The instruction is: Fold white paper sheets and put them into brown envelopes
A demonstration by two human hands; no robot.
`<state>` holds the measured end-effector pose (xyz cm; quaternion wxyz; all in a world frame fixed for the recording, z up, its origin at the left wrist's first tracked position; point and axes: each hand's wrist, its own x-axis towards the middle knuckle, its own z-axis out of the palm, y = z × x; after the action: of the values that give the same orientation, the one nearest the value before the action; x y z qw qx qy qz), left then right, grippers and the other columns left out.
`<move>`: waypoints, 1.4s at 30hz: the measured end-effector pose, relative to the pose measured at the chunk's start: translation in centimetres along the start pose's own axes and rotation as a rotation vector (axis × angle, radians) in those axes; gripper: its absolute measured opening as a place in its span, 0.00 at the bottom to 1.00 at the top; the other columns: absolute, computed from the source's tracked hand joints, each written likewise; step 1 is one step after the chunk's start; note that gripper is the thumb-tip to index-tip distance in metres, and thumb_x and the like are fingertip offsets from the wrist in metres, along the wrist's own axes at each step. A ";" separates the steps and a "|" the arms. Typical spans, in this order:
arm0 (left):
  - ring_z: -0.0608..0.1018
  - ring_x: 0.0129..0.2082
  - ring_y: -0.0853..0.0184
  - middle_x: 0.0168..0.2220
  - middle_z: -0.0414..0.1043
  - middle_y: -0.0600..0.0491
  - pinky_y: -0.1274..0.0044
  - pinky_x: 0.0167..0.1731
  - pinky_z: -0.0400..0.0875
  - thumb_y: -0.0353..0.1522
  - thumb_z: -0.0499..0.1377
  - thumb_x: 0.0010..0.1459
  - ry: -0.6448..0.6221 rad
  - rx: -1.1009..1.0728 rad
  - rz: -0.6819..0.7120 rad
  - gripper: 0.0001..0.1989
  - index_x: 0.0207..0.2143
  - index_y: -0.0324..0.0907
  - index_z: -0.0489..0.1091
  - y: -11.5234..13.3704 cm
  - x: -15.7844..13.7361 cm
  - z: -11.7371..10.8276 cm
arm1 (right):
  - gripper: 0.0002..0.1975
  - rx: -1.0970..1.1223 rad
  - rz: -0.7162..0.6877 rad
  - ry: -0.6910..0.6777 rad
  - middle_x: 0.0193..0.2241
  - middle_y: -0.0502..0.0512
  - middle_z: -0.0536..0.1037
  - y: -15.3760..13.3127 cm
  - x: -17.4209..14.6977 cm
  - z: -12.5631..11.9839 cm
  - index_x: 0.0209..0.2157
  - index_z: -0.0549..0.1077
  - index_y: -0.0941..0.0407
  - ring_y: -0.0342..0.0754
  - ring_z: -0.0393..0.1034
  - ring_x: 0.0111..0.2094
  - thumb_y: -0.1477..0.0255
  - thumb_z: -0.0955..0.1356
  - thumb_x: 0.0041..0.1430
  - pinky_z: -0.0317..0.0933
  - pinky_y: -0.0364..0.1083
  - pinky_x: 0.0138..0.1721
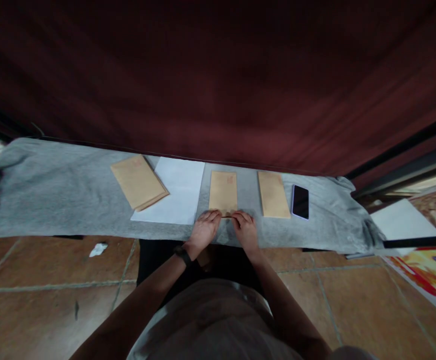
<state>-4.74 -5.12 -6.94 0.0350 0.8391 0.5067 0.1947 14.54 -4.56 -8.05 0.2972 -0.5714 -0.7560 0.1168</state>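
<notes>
A tan paper envelope [223,191] with faint red print lies in front of me on the grey cloth. Its near end is gripped at both corners. My left hand [205,227], with a dark band on the wrist, closes its fingers on the left corner. On the right corner the fingers of my right hand [245,229] are closed too. The near edge between them looks folded or raised. Left of it, a stack of tan envelopes [137,181] overlaps white paper sheets [182,187]. More tan envelopes [273,195] lie to the right.
A phone [300,202] with a dark screen lies right of the envelopes. Grey cloth [71,190] covers the narrow table, with a dark red curtain [210,90] behind it. A white scrap [98,249] is on the tiled floor. A colourful printed box or sheet [433,272] stands at far right.
</notes>
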 end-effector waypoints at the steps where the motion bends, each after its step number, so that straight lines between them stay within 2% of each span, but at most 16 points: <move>1: 0.77 0.53 0.61 0.53 0.77 0.45 0.68 0.55 0.71 0.26 0.51 0.68 0.009 -0.006 -0.011 0.15 0.53 0.38 0.72 0.0 0.1 0.0 | 0.11 -0.011 0.011 0.011 0.46 0.56 0.81 -0.1 0.1 0.1 0.44 0.78 0.53 0.51 0.73 0.49 0.74 0.63 0.69 0.61 0.52 0.53; 4: 0.78 0.52 0.60 0.52 0.77 0.45 0.68 0.55 0.72 0.26 0.52 0.68 0.026 -0.013 -0.034 0.14 0.52 0.38 0.72 0.1 0.2 0.1 | 0.12 -0.043 0.014 0.041 0.47 0.58 0.80 -0.5 -0.1 0.1 0.48 0.76 0.55 0.52 0.71 0.51 0.74 0.62 0.69 0.61 0.52 0.53; 7: 0.77 0.53 0.59 0.53 0.77 0.45 0.67 0.55 0.71 0.26 0.52 0.67 0.011 -0.008 -0.028 0.15 0.53 0.38 0.72 0.2 0.1 0.1 | 0.16 -0.055 -0.061 0.039 0.54 0.60 0.76 -1.1 -1.2 0.1 0.54 0.74 0.56 0.53 0.68 0.56 0.75 0.61 0.70 0.60 0.53 0.57; 11: 0.77 0.53 0.58 0.54 0.76 0.44 0.66 0.55 0.71 0.27 0.52 0.67 -0.006 -0.011 -0.027 0.16 0.54 0.38 0.71 0.1 0.0 0.2 | 0.18 -0.063 -0.194 -0.051 0.58 0.59 0.74 -2.2 -3.3 0.5 0.57 0.73 0.54 0.51 0.66 0.59 0.75 0.61 0.70 0.59 0.54 0.60; 15: 0.76 0.53 0.58 0.53 0.76 0.43 0.66 0.55 0.71 0.28 0.52 0.67 -0.001 -0.034 -0.040 0.17 0.55 0.37 0.71 0.0 0.1 0.3 | 0.20 -0.110 -0.258 -0.109 0.61 0.58 0.72 -2.7 -4.3 1.0 0.61 0.70 0.55 0.51 0.64 0.63 0.74 0.59 0.71 0.54 0.55 0.65; 21: 0.77 0.53 0.59 0.53 0.76 0.44 0.65 0.56 0.71 0.28 0.50 0.68 -0.001 -0.086 -0.074 0.16 0.54 0.38 0.72 -0.1 0.3 0.4 | 0.24 -0.181 -0.228 -0.139 0.65 0.59 0.66 -3.4 -3.8 0.9 0.66 0.64 0.59 0.53 0.60 0.66 0.68 0.59 0.73 0.48 0.57 0.69; 28: 0.76 0.53 0.58 0.54 0.76 0.43 0.65 0.55 0.71 0.26 0.53 0.65 -0.016 -0.054 -0.070 0.18 0.56 0.38 0.70 -0.1 0.1 0.8 | 0.24 -0.214 -0.176 -0.163 0.65 0.58 0.67 -3.8 -3.7 0.9 0.66 0.63 0.58 0.53 0.60 0.66 0.68 0.60 0.73 0.46 0.57 0.69; 31: 0.75 0.56 0.56 0.56 0.75 0.42 0.64 0.57 0.70 0.25 0.53 0.64 -0.030 0.001 -0.038 0.20 0.57 0.36 0.70 0.0 -0.2 0.8 | 0.24 -0.221 -0.152 -0.166 0.65 0.59 0.68 -4.0 -3.6 0.9 0.66 0.64 0.58 0.53 0.61 0.66 0.68 0.60 0.72 0.45 0.57 0.70; 35: 0.69 0.64 0.56 0.61 0.70 0.39 0.62 0.63 0.65 0.24 0.51 0.64 -0.070 0.068 0.022 0.23 0.60 0.33 0.67 0.4 -1.1 0.6 | 0.23 -0.214 -0.146 -0.173 0.64 0.60 0.68 -4.1 -3.6 0.8 0.66 0.64 0.58 0.54 0.60 0.66 0.69 0.60 0.72 0.43 0.60 0.70; 38: 0.64 0.68 0.58 0.65 0.64 0.38 0.63 0.66 0.62 0.24 0.48 0.65 -0.116 0.069 0.061 0.26 0.64 0.32 0.62 0.5 -1.9 0.5 | 0.24 -0.196 -0.158 -0.168 0.65 0.60 0.67 -4.2 -3.8 0.6 0.66 0.63 0.58 0.57 0.59 0.66 0.70 0.60 0.72 0.41 0.63 0.70; 42: 0.57 0.71 0.57 0.69 0.56 0.37 0.63 0.69 0.55 0.30 0.49 0.67 -0.153 0.059 0.075 0.29 0.68 0.31 0.55 0.4 -2.5 0.5 | 0.25 -0.148 -0.182 -0.155 0.65 0.60 0.66 -4.0 -3.9 0.6 0.68 0.60 0.58 0.57 0.57 0.67 0.71 0.57 0.73 0.43 0.65 0.69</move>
<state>-5.27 -7.45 -8.03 0.0416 0.8706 0.4763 0.1163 11.71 -9.40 -7.70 0.2044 -0.5101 -0.8319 0.0770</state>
